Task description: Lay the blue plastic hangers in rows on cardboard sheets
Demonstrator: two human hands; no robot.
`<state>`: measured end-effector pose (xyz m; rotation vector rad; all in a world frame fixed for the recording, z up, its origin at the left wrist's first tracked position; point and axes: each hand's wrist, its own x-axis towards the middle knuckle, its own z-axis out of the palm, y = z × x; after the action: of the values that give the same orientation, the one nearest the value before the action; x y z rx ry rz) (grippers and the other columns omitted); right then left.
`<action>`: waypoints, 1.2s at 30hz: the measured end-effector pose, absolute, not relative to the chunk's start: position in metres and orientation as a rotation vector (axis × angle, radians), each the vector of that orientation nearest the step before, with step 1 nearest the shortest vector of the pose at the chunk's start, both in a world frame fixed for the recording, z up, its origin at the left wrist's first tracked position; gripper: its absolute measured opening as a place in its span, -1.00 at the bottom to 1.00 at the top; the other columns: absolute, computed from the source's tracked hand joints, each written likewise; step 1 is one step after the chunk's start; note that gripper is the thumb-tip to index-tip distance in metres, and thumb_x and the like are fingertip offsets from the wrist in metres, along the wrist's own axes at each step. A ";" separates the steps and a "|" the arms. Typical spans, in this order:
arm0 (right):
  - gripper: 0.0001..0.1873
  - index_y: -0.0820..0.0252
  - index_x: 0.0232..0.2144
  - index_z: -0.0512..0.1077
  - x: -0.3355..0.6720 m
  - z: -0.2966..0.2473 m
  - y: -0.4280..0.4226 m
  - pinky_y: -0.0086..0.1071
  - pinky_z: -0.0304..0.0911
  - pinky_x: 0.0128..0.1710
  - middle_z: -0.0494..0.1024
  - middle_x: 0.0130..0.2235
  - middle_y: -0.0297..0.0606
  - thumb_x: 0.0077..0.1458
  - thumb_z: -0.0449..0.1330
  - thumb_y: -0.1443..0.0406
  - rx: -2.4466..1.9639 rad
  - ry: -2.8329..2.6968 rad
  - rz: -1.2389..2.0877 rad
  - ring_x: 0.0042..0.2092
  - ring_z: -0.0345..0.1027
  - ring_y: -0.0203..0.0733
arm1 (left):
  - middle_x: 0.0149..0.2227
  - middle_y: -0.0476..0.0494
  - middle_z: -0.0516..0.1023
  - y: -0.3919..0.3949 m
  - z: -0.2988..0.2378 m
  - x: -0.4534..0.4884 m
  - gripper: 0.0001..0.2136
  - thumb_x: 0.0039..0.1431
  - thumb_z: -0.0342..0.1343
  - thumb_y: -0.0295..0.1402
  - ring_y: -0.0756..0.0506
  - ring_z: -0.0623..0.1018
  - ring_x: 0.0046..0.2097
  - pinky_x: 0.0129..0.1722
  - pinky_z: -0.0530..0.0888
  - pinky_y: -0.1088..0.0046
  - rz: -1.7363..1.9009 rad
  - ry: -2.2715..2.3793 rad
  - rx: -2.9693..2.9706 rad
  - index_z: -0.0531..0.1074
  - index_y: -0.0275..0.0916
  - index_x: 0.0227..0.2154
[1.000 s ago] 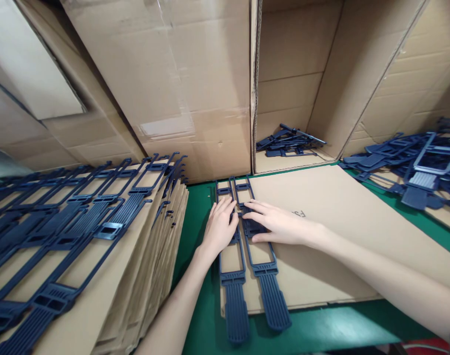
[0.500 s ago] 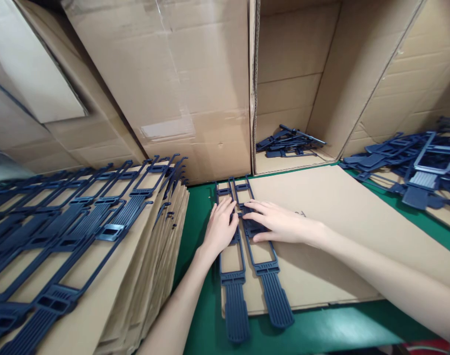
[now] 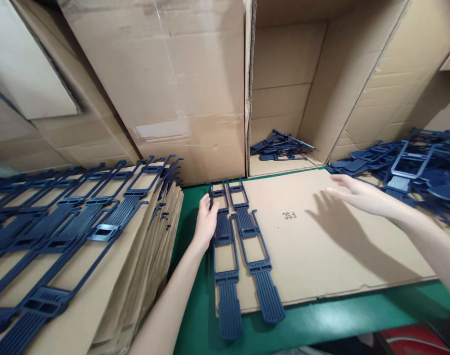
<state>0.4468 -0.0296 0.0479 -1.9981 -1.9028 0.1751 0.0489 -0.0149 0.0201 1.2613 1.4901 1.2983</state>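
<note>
My left hand [image 3: 206,219] rests at the outer edge of the left row of dark blue plastic frames [image 3: 228,308], thumb and fingers apart, thumb by the upper frame. Beside it runs a second row of the same ribbed frames [image 3: 270,296], laid end to end. Both rows lie on a flat cardboard sheet [image 3: 302,256] printed "FSC", their lower ends overhanging its front edge. My right hand [image 3: 358,194] hovers above the sheet's far right part, fingers stretched out and holding nothing. It is nearest the loose pile of blue frames [image 3: 428,172].
At left stands a tall stack of cardboard sheets [image 3: 147,276] layered with blue frames [image 3: 106,231]. An upright open carton [image 3: 277,59] at the back holds a small heap of blue parts [image 3: 280,147]. The table [image 3: 302,325] is green.
My right hand has left the right row and moved right, toward the loose pile. My left hand has slid off the frames to their left edge. The view has shifted slightly right.
</note>
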 end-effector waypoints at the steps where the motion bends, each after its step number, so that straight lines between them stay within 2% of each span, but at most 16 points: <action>1: -0.34 0.48 0.19 0.16 0.466 0.038 -0.029 -0.29 0.11 0.12 0.26 0.20 0.12 0.23 -0.02 0.06 -2.097 -1.852 0.227 0.17 0.21 0.05 | 0.27 -0.34 0.16 -0.015 0.020 0.049 -0.57 0.25 0.00 -0.36 -0.14 0.20 0.28 0.27 0.09 0.24 1.297 1.483 1.226 0.14 -0.26 0.16; 4: -0.32 0.62 0.17 0.14 0.507 0.009 -0.025 -0.26 0.08 0.11 0.22 0.19 0.26 0.21 0.00 0.11 -2.327 -1.683 0.319 0.17 0.19 0.15 | 0.25 -0.37 0.19 -0.014 0.019 0.048 -0.55 0.25 0.01 -0.32 -0.17 0.24 0.26 0.24 0.13 0.22 1.308 1.455 1.105 0.12 -0.26 0.17; 8: -0.42 0.43 0.12 0.22 0.528 -0.017 -0.021 -0.22 0.13 0.05 0.39 0.09 0.17 0.16 0.03 0.14 -2.326 -1.560 0.428 0.08 0.31 0.14 | 0.17 -0.38 0.31 -0.010 0.014 0.043 -0.55 0.26 -0.01 -0.30 -0.16 0.32 0.21 0.19 0.23 0.24 1.336 1.413 0.995 0.13 -0.29 0.17; 11: -0.45 0.32 0.10 0.21 0.527 -0.026 -0.018 -0.24 0.17 0.01 0.44 0.06 0.08 0.14 0.00 0.12 -2.272 -1.547 0.438 0.04 0.36 0.07 | 0.11 -0.32 0.39 -0.009 0.012 0.042 -0.57 0.23 0.04 -0.27 -0.16 0.38 0.17 0.14 0.30 0.26 1.361 1.394 0.949 0.19 -0.24 0.13; 15: -0.42 0.25 0.09 0.20 0.519 -0.027 -0.013 -0.22 0.19 -0.01 0.49 0.00 0.05 0.11 -0.02 0.05 -2.267 -1.541 0.418 0.00 0.39 0.06 | 0.08 -0.29 0.42 -0.011 0.012 0.043 -0.57 0.19 0.09 -0.27 -0.18 0.42 0.13 0.11 0.34 0.26 1.380 1.394 0.927 0.22 -0.20 0.11; 20: -0.38 0.19 0.02 0.26 0.511 -0.022 -0.015 -0.15 0.23 -0.08 0.53 -0.10 0.00 0.02 0.00 -0.06 -2.268 -1.560 0.372 -0.06 0.41 0.11 | 0.11 -0.32 0.39 -0.013 0.013 0.045 -0.56 0.20 0.06 -0.32 -0.18 0.43 0.13 0.10 0.36 0.25 1.371 1.414 0.950 0.19 -0.23 0.13; 23: -0.40 0.20 0.01 0.26 0.506 -0.016 -0.021 -0.17 0.24 -0.12 0.53 -0.11 0.02 0.04 -0.01 -0.06 -2.250 -1.581 0.395 -0.10 0.43 0.09 | 0.13 -0.31 0.38 -0.012 0.013 0.044 -0.57 0.23 0.02 -0.33 -0.17 0.41 0.14 0.11 0.35 0.25 1.357 1.438 1.002 0.17 -0.23 0.15; 27: -0.40 0.27 0.05 0.25 0.490 -0.002 -0.029 -0.16 0.23 -0.14 0.52 -0.09 0.09 0.12 -0.06 -0.02 -2.286 -1.701 0.287 -0.06 0.40 0.14 | 0.17 -0.29 0.34 -0.011 0.016 0.041 -0.59 0.26 -0.04 -0.33 -0.17 0.34 0.20 0.17 0.28 0.20 1.328 1.500 1.135 0.17 -0.22 0.15; 31: -0.53 0.23 -0.05 0.33 0.445 0.022 -0.038 -0.11 0.23 -0.06 0.47 -0.01 0.01 0.13 -0.01 0.04 -2.007 -1.981 0.045 -0.01 0.36 0.15 | 0.28 -0.24 0.15 -0.017 0.026 0.039 -0.62 0.16 0.04 -0.41 -0.17 0.07 0.33 0.30 -0.03 0.19 1.334 1.571 1.340 0.30 -0.23 0.07; 33: -0.54 0.14 -0.04 0.35 0.411 0.035 -0.046 -0.10 0.27 -0.08 0.47 0.02 -0.10 0.15 -0.01 0.01 -1.816 -2.077 0.155 -0.05 0.40 0.09 | 0.29 -0.21 0.15 -0.024 0.031 0.039 -0.63 0.10 0.04 -0.51 -0.15 0.00 0.35 0.32 -0.12 0.21 1.287 1.598 1.582 0.37 -0.23 0.00; 36: -0.56 0.08 -0.03 0.38 0.361 0.049 -0.056 -0.04 0.25 0.02 0.47 0.03 -0.16 0.20 -0.03 0.01 -1.461 -2.276 0.311 0.06 0.33 0.04 | 0.24 -0.20 0.24 -0.035 0.036 0.039 -0.59 0.06 -0.03 -0.57 -0.17 0.06 0.34 0.31 -0.09 0.12 1.019 1.604 2.073 0.40 -0.22 -0.01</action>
<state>0.3605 -0.0564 0.0493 -1.4606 -2.2763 0.3109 0.0390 -0.0346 0.0363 2.0735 1.6035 1.0189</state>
